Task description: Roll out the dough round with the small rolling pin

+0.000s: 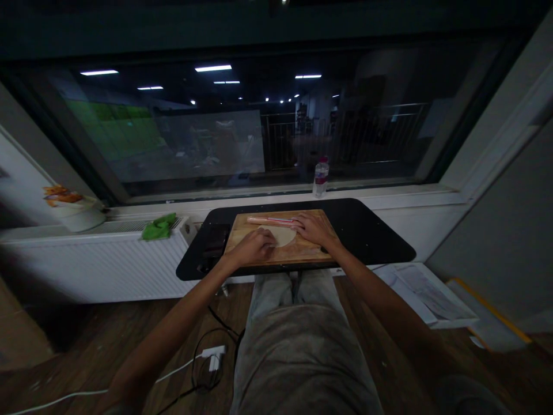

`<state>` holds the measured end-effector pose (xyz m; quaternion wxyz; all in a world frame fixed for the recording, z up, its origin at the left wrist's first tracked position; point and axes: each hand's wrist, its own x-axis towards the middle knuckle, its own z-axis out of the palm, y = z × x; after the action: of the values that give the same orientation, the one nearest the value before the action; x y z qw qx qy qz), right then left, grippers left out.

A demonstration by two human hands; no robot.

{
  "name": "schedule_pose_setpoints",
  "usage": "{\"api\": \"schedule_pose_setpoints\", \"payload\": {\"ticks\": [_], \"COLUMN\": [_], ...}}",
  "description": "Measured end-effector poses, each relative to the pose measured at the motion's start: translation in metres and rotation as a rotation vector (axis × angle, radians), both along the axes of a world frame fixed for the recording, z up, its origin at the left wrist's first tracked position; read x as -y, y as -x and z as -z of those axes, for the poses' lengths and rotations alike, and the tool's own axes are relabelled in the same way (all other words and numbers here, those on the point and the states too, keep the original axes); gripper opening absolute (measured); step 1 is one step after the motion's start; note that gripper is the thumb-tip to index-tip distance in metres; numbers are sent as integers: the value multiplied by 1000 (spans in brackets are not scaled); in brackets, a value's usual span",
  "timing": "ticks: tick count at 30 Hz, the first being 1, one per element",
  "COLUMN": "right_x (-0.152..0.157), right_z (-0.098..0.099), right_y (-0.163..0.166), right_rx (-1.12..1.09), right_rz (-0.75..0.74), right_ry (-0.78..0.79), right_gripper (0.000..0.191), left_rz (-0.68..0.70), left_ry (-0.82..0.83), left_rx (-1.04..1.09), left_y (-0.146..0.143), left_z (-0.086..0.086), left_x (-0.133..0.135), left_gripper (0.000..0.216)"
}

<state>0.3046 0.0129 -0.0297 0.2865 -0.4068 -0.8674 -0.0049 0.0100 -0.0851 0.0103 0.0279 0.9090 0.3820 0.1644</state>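
Observation:
A flat, pale round of dough (283, 235) lies on a wooden cutting board (298, 255). At its left edge is my left hand (256, 246), fingers curled in and closed on the rim of the dough; the fingertips are partly hidden. Along the far side of the dough rests a thin rolling pin (263, 221), with a red and white stretch towards its right end. My right hand (311, 227) covers that right end, its fingers bent over the pin.
The board sits on a black table (367, 230). A dark box-like thing (216, 239) is left of it. Beyond stands a water bottle (320, 177) on the sill. A green cloth (159, 226) and a white pot (78, 213) top the radiator. Cables and a white adapter (213, 353) lie below.

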Motion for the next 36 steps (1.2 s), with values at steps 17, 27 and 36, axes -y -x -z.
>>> {"api": "schedule_pose_setpoints", "payload": {"ticks": [17,27,36], "right_x": [2,6,3], "right_z": [-3,-6,-4], "right_y": [2,4,4], "right_rx": [2,-11,11], "right_rz": [-31,-39,-19], "right_ry": [28,41,18], "right_gripper": [29,30,31], "left_rz": [43,39,63], "left_ry": [20,31,-6], "left_rx": [-26,-61,-62], "left_y": [-11,-16,-9], "left_z": [-4,-14,-6], "left_x": [-5,-4,-1], "left_gripper": [23,21,24]}}
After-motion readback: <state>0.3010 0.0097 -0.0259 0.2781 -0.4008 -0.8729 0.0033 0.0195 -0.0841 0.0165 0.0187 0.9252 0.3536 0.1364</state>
